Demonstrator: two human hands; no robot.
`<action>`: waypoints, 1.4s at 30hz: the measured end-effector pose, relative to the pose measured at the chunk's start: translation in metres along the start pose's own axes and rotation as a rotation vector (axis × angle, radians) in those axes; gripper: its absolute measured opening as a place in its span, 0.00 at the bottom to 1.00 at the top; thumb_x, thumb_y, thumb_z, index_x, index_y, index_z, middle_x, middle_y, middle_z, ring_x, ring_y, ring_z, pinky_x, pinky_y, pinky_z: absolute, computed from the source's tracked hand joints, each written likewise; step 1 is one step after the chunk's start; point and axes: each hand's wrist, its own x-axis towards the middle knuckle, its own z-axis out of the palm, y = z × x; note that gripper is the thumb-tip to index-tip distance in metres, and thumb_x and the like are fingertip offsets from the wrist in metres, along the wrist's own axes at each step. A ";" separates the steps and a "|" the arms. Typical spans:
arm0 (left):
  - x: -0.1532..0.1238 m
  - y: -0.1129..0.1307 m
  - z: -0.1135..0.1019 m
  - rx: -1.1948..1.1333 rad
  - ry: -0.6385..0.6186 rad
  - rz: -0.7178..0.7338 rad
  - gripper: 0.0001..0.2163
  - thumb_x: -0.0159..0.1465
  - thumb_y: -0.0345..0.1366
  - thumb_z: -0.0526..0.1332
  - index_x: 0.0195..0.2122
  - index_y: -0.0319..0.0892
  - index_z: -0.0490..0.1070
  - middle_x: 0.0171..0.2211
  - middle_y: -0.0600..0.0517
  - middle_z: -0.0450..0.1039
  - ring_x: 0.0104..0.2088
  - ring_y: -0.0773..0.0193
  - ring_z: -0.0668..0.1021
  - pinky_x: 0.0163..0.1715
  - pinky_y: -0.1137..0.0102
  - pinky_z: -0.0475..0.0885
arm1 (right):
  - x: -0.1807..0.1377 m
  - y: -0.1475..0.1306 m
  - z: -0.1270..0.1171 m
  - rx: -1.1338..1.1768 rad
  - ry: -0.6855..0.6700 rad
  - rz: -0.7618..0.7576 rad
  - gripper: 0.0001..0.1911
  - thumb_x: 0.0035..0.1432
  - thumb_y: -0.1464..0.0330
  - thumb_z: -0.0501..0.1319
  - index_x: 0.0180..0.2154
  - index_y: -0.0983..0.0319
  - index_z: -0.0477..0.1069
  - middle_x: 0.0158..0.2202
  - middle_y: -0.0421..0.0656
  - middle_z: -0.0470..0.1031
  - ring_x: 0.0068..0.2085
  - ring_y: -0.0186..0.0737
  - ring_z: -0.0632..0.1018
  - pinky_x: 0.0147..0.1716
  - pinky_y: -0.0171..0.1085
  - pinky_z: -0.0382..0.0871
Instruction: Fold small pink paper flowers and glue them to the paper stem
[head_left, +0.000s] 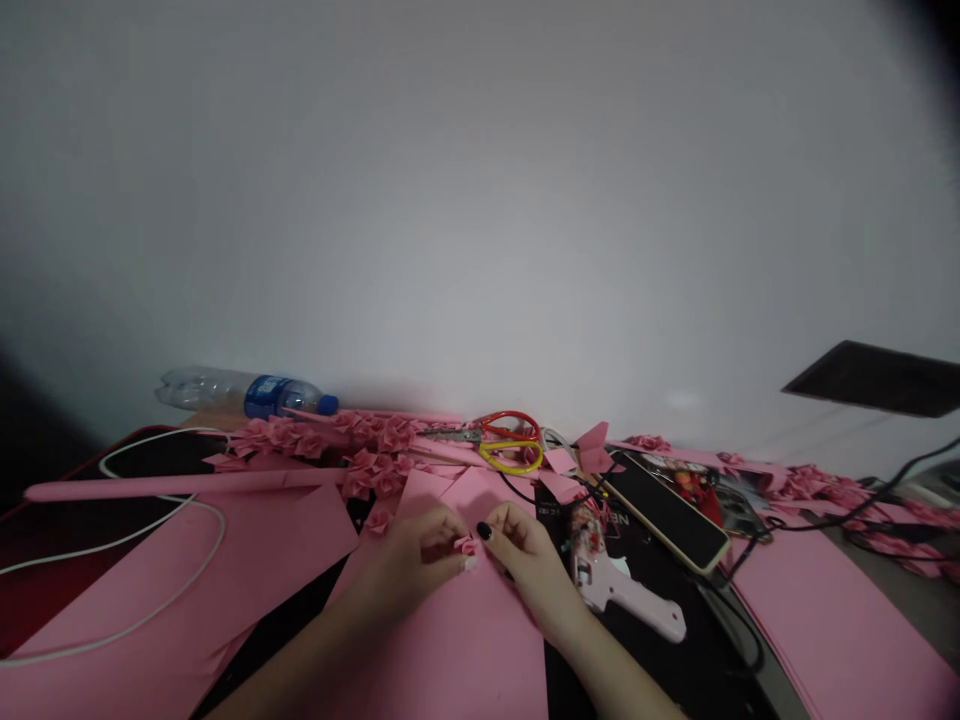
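Note:
A small pink paper rose (468, 546) is held over the pink paper sheets, near the lower middle of the view. My left hand (425, 550) pinches it between thumb and fingers from the left. From the right, my right hand (521, 555) is closed at the flower's upper edge, its black-nailed thumb bent towards it; the exact contact is too small to make out. Beneath both hands lies a pink paper sheet (465, 650). Just right of my right hand a pale pink glue gun (637, 603) rests on the black surface.
Scissors (512, 443) with red and yellow handles lie behind the hands, beside several finished paper roses (375, 470). A plastic bottle (262, 394) lies against the wall. A phone (667, 512) and cables are on the right. A long pink paper tube (187, 485) and white cable cross the left.

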 end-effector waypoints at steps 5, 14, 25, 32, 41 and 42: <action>-0.001 -0.004 0.004 -0.116 -0.025 -0.007 0.08 0.55 0.37 0.66 0.28 0.41 0.67 0.24 0.57 0.66 0.29 0.66 0.71 0.30 0.72 0.64 | 0.000 0.000 0.000 -0.107 -0.020 -0.008 0.18 0.54 0.57 0.66 0.25 0.60 0.61 0.22 0.33 0.57 0.24 0.32 0.56 0.24 0.34 0.49; 0.000 -0.002 0.002 -0.301 -0.059 -0.096 0.13 0.51 0.42 0.70 0.32 0.41 0.72 0.29 0.54 0.74 0.33 0.63 0.76 0.38 0.67 0.72 | 0.000 0.003 -0.001 -0.117 0.036 -0.014 0.20 0.55 0.53 0.64 0.25 0.59 0.61 0.21 0.33 0.57 0.24 0.33 0.56 0.23 0.34 0.48; 0.000 0.001 0.001 -0.265 0.006 -0.119 0.15 0.50 0.41 0.71 0.35 0.40 0.73 0.32 0.52 0.74 0.34 0.61 0.77 0.34 0.68 0.74 | 0.000 0.001 0.001 -0.070 0.025 -0.042 0.17 0.55 0.56 0.65 0.26 0.60 0.63 0.23 0.34 0.60 0.25 0.33 0.60 0.25 0.34 0.52; 0.003 -0.011 0.004 -0.213 -0.010 0.012 0.11 0.50 0.32 0.69 0.33 0.41 0.69 0.29 0.55 0.70 0.35 0.61 0.76 0.35 0.70 0.70 | -0.001 -0.002 0.006 -0.058 0.065 -0.041 0.15 0.48 0.60 0.70 0.28 0.61 0.68 0.23 0.34 0.63 0.25 0.33 0.61 0.25 0.34 0.53; 0.001 -0.014 0.005 -0.058 0.004 0.097 0.06 0.53 0.27 0.63 0.32 0.41 0.68 0.28 0.55 0.69 0.33 0.63 0.74 0.34 0.69 0.68 | -0.004 -0.003 0.007 -0.155 0.119 -0.039 0.09 0.48 0.65 0.67 0.24 0.61 0.69 0.21 0.35 0.64 0.24 0.34 0.61 0.25 0.34 0.53; 0.000 -0.012 0.005 -0.037 0.007 0.101 0.06 0.53 0.27 0.62 0.32 0.41 0.68 0.28 0.55 0.69 0.33 0.63 0.74 0.35 0.69 0.68 | -0.004 -0.003 0.007 -0.164 0.126 -0.038 0.09 0.48 0.65 0.66 0.24 0.61 0.69 0.21 0.36 0.64 0.24 0.34 0.62 0.25 0.34 0.54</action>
